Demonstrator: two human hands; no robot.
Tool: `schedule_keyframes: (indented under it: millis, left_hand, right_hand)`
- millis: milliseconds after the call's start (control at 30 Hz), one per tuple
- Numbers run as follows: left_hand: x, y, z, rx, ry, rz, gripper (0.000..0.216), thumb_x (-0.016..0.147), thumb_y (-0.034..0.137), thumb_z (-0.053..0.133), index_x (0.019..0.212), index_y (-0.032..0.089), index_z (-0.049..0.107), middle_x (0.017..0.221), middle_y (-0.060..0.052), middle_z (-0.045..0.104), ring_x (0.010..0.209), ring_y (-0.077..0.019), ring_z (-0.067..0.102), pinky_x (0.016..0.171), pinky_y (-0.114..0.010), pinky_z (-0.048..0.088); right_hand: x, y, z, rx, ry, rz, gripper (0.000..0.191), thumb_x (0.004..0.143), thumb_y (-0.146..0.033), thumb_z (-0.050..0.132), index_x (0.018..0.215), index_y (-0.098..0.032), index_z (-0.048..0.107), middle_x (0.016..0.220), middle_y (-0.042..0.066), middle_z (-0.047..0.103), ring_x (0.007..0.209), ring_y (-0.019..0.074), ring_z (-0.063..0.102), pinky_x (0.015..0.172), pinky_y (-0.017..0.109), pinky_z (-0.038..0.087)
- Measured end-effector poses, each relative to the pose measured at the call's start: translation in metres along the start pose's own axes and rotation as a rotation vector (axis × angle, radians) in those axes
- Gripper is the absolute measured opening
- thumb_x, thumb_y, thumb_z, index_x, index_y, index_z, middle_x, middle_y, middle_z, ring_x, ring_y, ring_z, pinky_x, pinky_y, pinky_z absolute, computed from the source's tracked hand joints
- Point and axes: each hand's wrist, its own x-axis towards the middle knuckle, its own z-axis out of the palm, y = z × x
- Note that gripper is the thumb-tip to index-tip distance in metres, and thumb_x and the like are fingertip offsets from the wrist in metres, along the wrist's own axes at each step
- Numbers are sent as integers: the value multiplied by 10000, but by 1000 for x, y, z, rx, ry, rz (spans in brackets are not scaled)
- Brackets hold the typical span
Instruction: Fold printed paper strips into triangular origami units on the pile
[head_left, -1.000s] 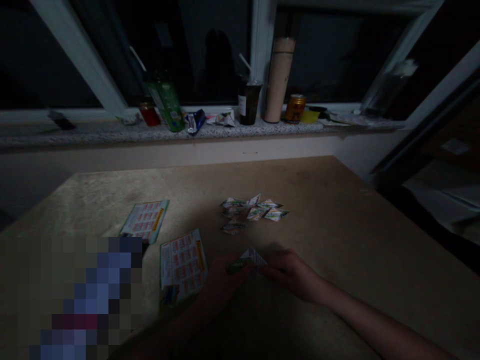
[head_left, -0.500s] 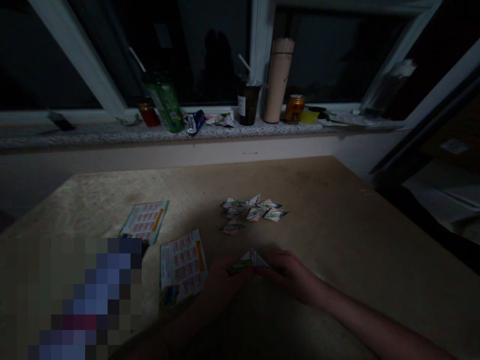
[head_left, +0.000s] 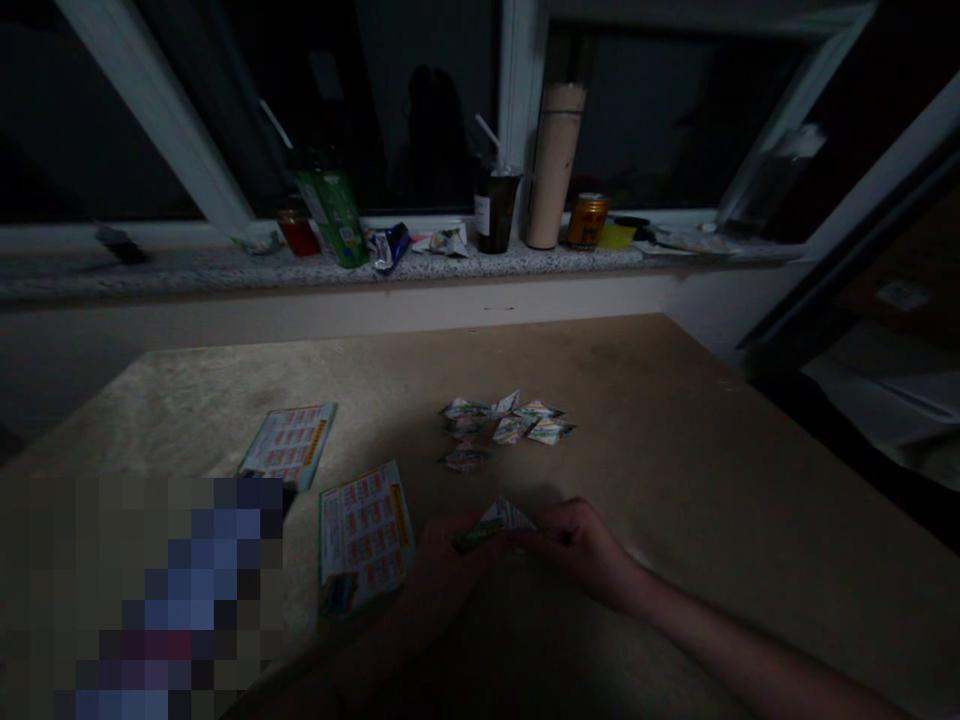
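Between my two hands is a piece of folded printed paper (head_left: pixel 504 516), its pointed top facing away from me. My left hand (head_left: pixel 454 560) pinches its left side, and my right hand (head_left: pixel 581 545) grips the right edge with bent fingers. The lower part of the paper is hidden by the thumbs and by shadow. Just beyond, several small folded paper pieces (head_left: pixel 511 430) of the same print lie in a loose group. Left of my left hand lies a printed sheet or booklet (head_left: pixel 366 535) with rows of red text.
A second printed booklet (head_left: pixel 291 442) lies farther left on the table (head_left: pixel 645 400). A blurred-out patch (head_left: pixel 180 590) covers the lower left. On the stone windowsill (head_left: pixel 247 268) stand a green bottle (head_left: pixel 337 215), a dark cup with straw (head_left: pixel 495 210), a pink flask (head_left: pixel 553 165) and an orange can (head_left: pixel 587 220).
The fingers of my right hand have shifted slightly at the paper's right edge. Both hands keep hold of the folded paper, and the things on the table stay put.
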Motion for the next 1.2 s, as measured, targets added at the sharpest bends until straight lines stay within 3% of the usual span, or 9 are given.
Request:
schedule_keyframes:
  millis: [333,467,733,867,967,1200]
  left_hand:
    - [2,0,-1,-152,-76,-48,363,655,461,630,781,130,705,663,0,649,634,-178,561,541,-218,402]
    - [4,0,-4,-246,-74,-18,367,722,465,546,840,152,697,734,-11,665,715,-189,575,630,-237,427]
    - [4,1,-5,-173,-148,27,369,791,457,480,824,153,685,692,0,648,689,-183,562,602,-229,404]
    - [5,2,-6,-155,-95,11,345,802,430,472,782,158,684,673,6,640,674,-177,560,602,-227,404]
    - [6,0,-6,-210,-110,37,333,817,421,469,855,167,682,731,4,659,704,-179,570,639,-237,414]
    - [7,-7,-3,-287,-50,-37,356,786,467,518,738,148,668,691,-2,645,671,-172,563,587,-223,400]
  right_hand:
    - [-2,-6,-2,193,-95,69,486,811,-516,489,509,-183,303,511,-64,221,464,55,173,402,208,137]
    - [-1,-8,-9,262,-66,129,503,803,-558,472,518,-192,280,500,-70,214,454,55,171,403,212,130]
    - [0,-2,-7,252,-18,155,536,772,-598,487,502,-197,255,506,-68,194,464,61,151,414,214,132]
    - [2,0,-8,205,39,96,554,751,-588,524,486,-198,233,500,-70,185,464,60,149,419,217,128]
    - [4,0,-12,185,2,65,532,774,-594,484,491,-192,282,516,-62,207,471,64,181,429,221,148]
    - [2,-1,-15,270,-34,133,487,794,-581,467,536,-176,384,520,-61,227,467,66,184,427,219,150]
